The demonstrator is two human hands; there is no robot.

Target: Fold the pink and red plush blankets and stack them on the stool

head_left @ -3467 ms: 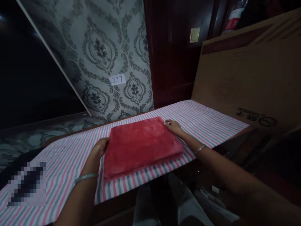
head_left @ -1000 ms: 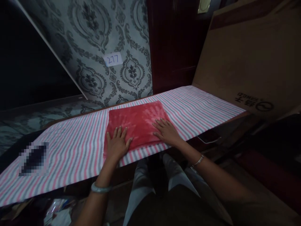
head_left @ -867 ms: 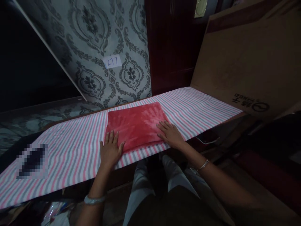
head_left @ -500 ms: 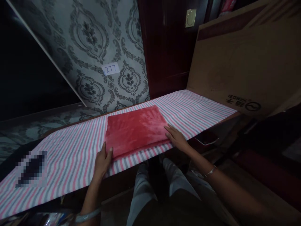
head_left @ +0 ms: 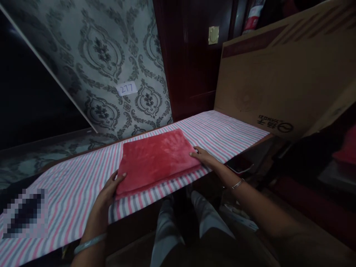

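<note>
A folded red plush cloth (head_left: 155,159) lies flat on a striped cloth (head_left: 222,128) of pink, white and grey. Lighter smudges, some hand-shaped, mark its nap. My left hand (head_left: 109,187) grips the cloth's left edge, its thumb on top and its other fingers along the side, partly hidden. At the right edge, my right hand (head_left: 203,156) holds on in the same way, thumb over the top. Folded layers show along the near edge.
A large cardboard box (head_left: 250,89) stands at the right end of the table. Patterned wallpaper with a paper label (head_left: 127,88) is behind, beside a dark red door (head_left: 191,66). A dark screen (head_left: 36,85) leans in from the left. My legs are below the near edge.
My left hand has slid up along the left edge, with its thumb now over the cloth. My right hand has closed around the right edge. The camera view has shifted slightly.
</note>
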